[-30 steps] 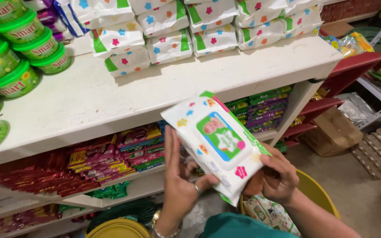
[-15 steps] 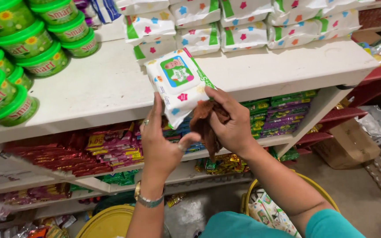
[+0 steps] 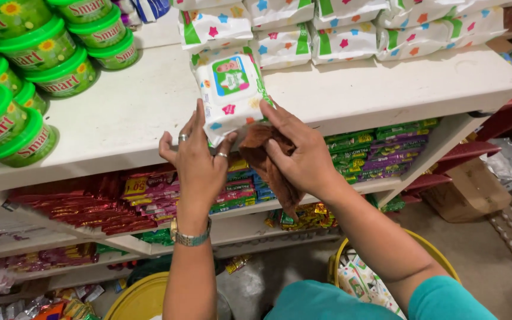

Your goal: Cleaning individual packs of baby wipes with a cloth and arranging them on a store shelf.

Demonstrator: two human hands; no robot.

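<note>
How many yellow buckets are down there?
2. One yellow bucket sits at the bottom, left of the left forearm; the other behind the right forearm, with packets inside. More may be hidden.

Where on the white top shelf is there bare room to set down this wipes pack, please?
Bare shelf lies between the green tubs and the held wipes pack, and right of it, before the stacked packs. The back row and left edge are crowded.

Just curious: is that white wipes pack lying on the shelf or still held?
Held: the white wipes pack rests on the white shelf edge, left hand and right hand gripping it.
</note>
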